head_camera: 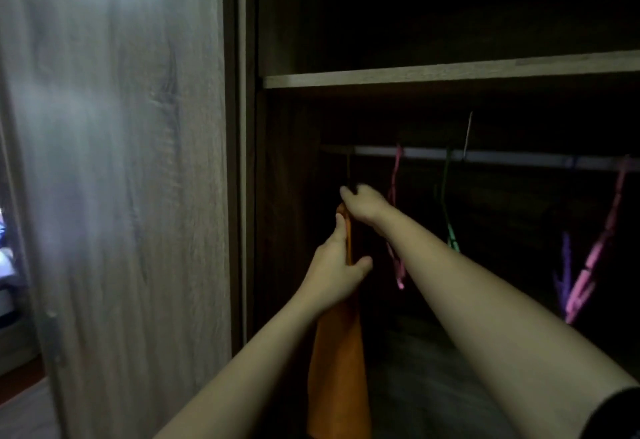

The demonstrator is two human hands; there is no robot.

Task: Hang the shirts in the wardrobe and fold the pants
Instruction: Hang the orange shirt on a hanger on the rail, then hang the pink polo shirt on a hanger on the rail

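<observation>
The orange shirt [337, 362] hangs narrow at lower centre, long axis vertical, top toward the rail [519, 156]. The left hand [334, 272] grips its upper edge. The right hand [363, 204] curls round what seems a dark hanger [348, 172]. The wardrobe wall [291, 196] stands close on the left, with a pink hanger [394, 196] just right.

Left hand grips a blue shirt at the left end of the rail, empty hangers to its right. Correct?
No: the shirt is orange, not blue. The head view shows the left hand gripping it at the left end of the rail, empty hangers to its right.
</observation>
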